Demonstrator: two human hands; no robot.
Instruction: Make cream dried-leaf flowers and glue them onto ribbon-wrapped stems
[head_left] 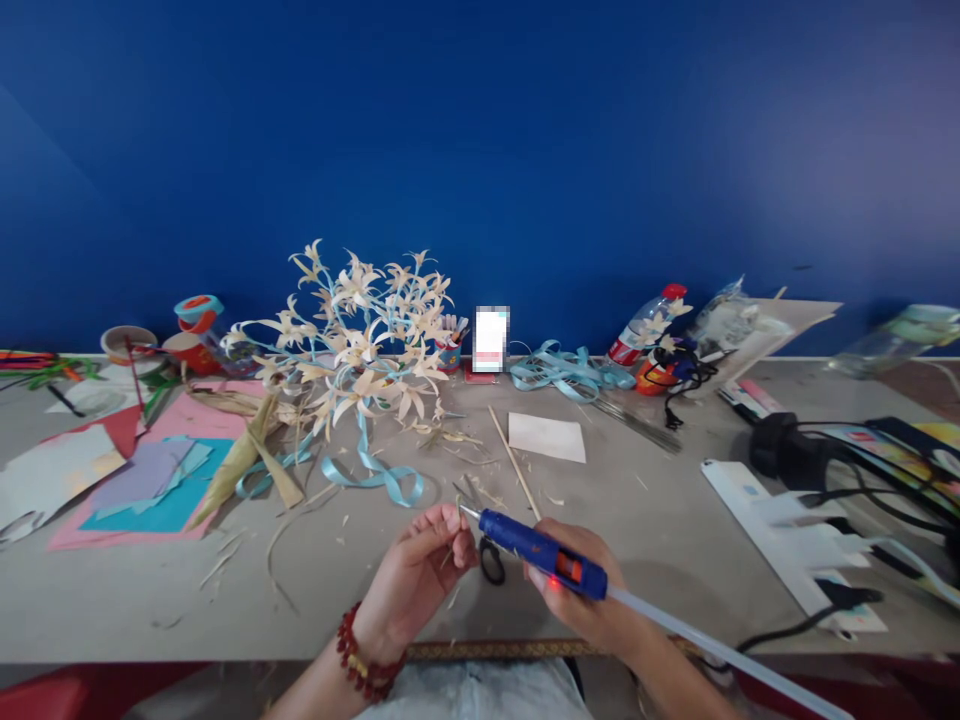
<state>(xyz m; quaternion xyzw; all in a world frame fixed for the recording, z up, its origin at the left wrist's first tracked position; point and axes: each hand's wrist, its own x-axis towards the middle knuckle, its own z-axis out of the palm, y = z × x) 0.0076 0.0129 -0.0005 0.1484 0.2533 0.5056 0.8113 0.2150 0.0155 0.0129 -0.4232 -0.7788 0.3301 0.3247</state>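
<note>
My right hand (581, 580) is wrapped round a blue glue gun (532, 548), with a long clear glue stick (720, 648) sticking out of its rear and a red light glowing on it. The gun's metal nozzle points left and meets a small greenish piece (459, 503) at the fingertips of my left hand (431, 550). That hand is pinched round the piece, and a red bead bracelet circles its wrist. Under the gun, black scissor handles (492, 562) show partly. A bunch of pale flowers on light blue stems (364, 340) stands behind, left of centre.
Dried husks (240, 460) and coloured paper (161, 490) lie on the left. Blue ribbon (566, 370), a white card (547, 437) and a thin stick (514, 460) lie beyond my hands. A bottle (645, 328) leans at the back; a white power strip (787, 545) with cables is on the right.
</note>
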